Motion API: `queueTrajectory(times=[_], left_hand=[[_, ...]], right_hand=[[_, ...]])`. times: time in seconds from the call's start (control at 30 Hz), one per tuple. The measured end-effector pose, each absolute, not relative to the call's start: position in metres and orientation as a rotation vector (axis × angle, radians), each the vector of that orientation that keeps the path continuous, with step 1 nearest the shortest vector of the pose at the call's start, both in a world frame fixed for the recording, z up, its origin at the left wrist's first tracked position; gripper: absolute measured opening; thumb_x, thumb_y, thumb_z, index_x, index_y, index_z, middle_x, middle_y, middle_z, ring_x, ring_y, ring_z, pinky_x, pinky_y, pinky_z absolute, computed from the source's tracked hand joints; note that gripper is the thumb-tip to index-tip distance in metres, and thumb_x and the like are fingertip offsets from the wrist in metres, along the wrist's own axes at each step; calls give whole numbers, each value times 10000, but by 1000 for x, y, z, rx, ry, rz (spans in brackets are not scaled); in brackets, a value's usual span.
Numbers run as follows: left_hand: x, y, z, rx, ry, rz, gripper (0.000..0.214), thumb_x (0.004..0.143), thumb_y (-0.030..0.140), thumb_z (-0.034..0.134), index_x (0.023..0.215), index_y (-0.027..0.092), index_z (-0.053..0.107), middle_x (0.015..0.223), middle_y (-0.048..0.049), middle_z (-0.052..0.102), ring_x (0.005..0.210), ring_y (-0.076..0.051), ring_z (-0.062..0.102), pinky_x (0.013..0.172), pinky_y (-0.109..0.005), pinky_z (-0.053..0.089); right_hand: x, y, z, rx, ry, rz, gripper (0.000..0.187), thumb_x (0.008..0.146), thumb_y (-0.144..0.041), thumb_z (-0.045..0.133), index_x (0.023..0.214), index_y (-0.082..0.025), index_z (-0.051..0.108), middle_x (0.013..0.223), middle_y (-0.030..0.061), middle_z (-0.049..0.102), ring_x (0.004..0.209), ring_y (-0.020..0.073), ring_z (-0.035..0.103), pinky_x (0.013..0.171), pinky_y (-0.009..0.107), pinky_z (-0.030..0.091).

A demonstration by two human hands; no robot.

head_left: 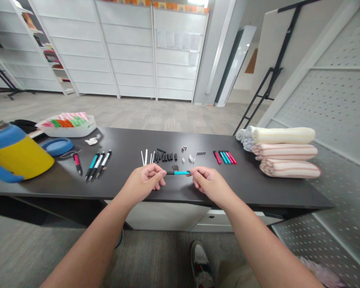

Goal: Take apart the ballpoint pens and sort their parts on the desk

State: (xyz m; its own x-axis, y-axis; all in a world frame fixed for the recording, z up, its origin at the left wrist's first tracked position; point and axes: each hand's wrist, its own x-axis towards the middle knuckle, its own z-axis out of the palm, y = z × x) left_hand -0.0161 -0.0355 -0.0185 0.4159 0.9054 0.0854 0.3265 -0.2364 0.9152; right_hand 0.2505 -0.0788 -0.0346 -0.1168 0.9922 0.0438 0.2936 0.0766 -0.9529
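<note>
A teal and black pen (pixel 181 173) is stretched level between my two hands above the front of the dark table. My left hand (pixel 145 180) pinches its black end, and my right hand (pixel 208 182) pinches the teal end. Just beyond them lie white refill tubes (pixel 146 157), black grip pieces (pixel 168 157), small springs (pixel 175 168), clear tips (pixel 191 159) and other tiny parts (pixel 201 153). Pink and teal pen barrels (pixel 225 157) lie in a row to the right. Several whole pens (pixel 98 165) rest to the left.
Rolled towels (pixel 285 152) are stacked at the table's right end. On the left stand a yellow and blue jug (pixel 21 154), a blue lid (pixel 57 147) and a white basket (pixel 69 130) of colourful packets. A crumpled tissue (pixel 91 141) lies nearby. A perforated panel (pixel 342 96) borders the right side.
</note>
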Motion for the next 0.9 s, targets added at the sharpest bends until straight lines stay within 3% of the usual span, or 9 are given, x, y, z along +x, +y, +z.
queueTrajectory(times=[0.17,0.37,0.53,0.67,0.77,0.9], left_hand=[[-18,-34,-22,1743,1079,818,482,996,598,526,856,169,694,715,-46,741,571,-136,626,580,-250,501],[-15,-30,-21,1549,986,845,410,813,508,803,1001,168,673,812,-62,778,599,-139,642,576,-247,503],[-5,-33,-18,1421,919,1030,409,796,478,822,1009,148,706,882,-85,782,624,-130,631,594,-249,509],[9,-36,-16,1501,922,1043,448,877,504,737,1150,149,730,857,-69,765,667,-145,636,640,-265,520],[21,-40,-16,1641,947,1085,441,972,541,593,1138,157,731,908,-75,760,742,-172,660,686,-287,538],[31,-46,-15,1892,991,1230,386,1074,467,424,1122,194,692,1165,-86,735,1048,-210,681,953,-334,522]], right_hand=[[250,-79,-35,-1330,-1541,1083,413,991,-601,553,906,-209,651,646,-33,584,510,99,439,488,230,319],[247,-79,-32,-1259,-1432,1139,425,978,-621,571,922,-204,632,644,-48,549,489,88,426,471,228,305],[238,-73,-32,-1200,-1449,1149,408,978,-613,576,984,-212,647,669,-48,566,498,89,427,476,228,312],[231,-72,-28,-1248,-1634,1026,366,1012,-549,545,981,-212,684,702,-25,628,540,100,493,519,230,371],[227,-75,-23,-1286,-1712,963,339,1032,-495,513,994,-214,699,734,-16,675,552,101,545,543,225,417],[225,-78,-21,-1332,-1739,957,281,1012,-463,550,1058,-224,691,819,-4,736,577,108,635,559,218,483]])
